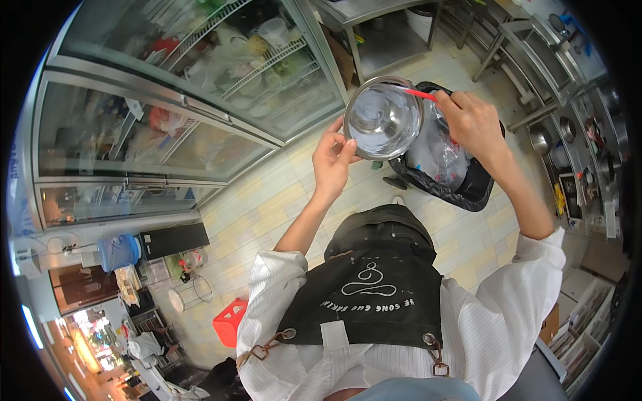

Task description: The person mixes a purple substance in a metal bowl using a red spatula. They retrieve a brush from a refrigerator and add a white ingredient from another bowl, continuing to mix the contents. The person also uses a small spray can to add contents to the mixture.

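Note:
My left hand [335,163] grips the rim of a round stainless steel bowl [385,119], which is tilted so that its inside faces me. A whitish, creamy residue [370,108] is smeared over the bowl's inner wall. In my right hand [470,120] is a red-handled spatula [422,94]. Its pale blade reaches over the upper right rim into the bowl. Below and right of the bowl stands a black bin [474,198] with a black liner, holding crumpled clear plastic [441,160].
Glass-door refrigerators [281,143] stand along the left. A stainless steel table [388,55] is ahead, and metal shelving [567,150] with pans lines the right. On the tiled floor [271,200] at lower left are a red plastic container [229,323] and a small round stool [177,299].

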A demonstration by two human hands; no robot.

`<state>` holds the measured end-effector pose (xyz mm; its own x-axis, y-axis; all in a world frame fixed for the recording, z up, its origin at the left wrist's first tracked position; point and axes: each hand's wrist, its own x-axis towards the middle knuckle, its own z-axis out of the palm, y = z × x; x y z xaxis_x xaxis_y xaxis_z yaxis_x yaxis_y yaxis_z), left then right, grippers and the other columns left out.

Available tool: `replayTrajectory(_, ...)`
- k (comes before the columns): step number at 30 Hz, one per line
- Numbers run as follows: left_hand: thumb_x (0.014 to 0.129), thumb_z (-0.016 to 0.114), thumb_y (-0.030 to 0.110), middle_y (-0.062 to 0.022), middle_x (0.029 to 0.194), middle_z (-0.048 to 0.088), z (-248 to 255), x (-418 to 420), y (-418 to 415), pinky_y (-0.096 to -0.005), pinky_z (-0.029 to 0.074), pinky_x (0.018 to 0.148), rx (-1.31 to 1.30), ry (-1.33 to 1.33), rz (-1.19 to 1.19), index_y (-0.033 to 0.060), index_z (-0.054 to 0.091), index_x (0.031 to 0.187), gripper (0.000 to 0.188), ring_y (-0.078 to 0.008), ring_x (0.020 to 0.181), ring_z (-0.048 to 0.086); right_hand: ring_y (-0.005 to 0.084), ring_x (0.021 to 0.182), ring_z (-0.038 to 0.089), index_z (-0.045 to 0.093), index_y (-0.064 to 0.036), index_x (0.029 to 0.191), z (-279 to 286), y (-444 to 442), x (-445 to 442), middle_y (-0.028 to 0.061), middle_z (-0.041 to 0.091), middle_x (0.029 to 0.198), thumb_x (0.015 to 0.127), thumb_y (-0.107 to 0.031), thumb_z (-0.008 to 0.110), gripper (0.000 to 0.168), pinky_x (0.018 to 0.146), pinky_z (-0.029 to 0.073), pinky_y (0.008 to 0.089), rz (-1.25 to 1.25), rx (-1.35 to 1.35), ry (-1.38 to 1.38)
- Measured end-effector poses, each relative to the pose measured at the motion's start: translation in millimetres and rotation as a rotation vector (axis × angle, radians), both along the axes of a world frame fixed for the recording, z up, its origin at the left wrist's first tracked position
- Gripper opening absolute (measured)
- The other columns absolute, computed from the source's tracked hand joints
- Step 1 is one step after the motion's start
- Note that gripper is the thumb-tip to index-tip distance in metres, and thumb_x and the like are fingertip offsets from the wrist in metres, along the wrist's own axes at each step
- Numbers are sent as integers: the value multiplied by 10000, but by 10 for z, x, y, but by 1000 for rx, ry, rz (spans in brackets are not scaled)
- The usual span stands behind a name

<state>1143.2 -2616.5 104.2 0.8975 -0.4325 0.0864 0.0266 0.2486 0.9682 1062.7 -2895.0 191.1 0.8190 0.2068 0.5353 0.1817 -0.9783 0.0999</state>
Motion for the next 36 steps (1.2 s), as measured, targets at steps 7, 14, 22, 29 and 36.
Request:
replayTrajectory(7, 926, 594, 41, -205, 1478, 319, 146, -59, 65, -354, 631, 758, -5, -317, 201, -8, 510, 891, 104, -262, 1117, 591, 325, 567, 600, 654, -48, 905, -119, 228, 75, 123, 587, 658, 875, -165, 636, 122, 506, 477, 400, 115, 363, 278)
replayTrajectory(14, 928, 587, 36, -197, 1394, 396, 255, -43, 176, -390, 641, 764, -185, -198, 248, -16, 515, 903, 92, -269, 1103, 593, 248, 564, 549, 694, -46, 938, 353, 206, 132, 94, 547, 657, 820, -86, 673, 126, 510, 425, 341, 268, 415, 4)
replayTrajectory(22, 933, 577, 20, -202, 1363, 420, 349, -65, 249, -403, 636, 781, -128, -325, 158, -23, 525, 917, 70, -264, 1117, 585, 212, 686, 592, 654, -64, 958, 733, 473, 331, 43, 531, 706, 764, -92, 609, 202, 588, 489, 335, 424, -144, -40)
replayTrajectory(29, 931, 582, 18, -228, 1396, 389, 392, -103, 305, -406, 634, 783, -112, -357, 177, -36, 529, 928, 76, -276, 1133, 579, 214, 683, 601, 638, -59, 923, 945, 367, 360, 38, 541, 713, 753, -67, 610, 173, 532, 473, 326, 371, -74, -104)
replayTrajectory(36, 936, 581, 33, -256, 1440, 351, 392, -37, 311, -379, 627, 795, -121, -313, 178, -49, 529, 906, 101, -289, 1141, 581, 241, 693, 615, 642, -63, 930, 796, 358, 324, 49, 553, 709, 742, -53, 605, 192, 548, 481, 373, 331, 1, -23)
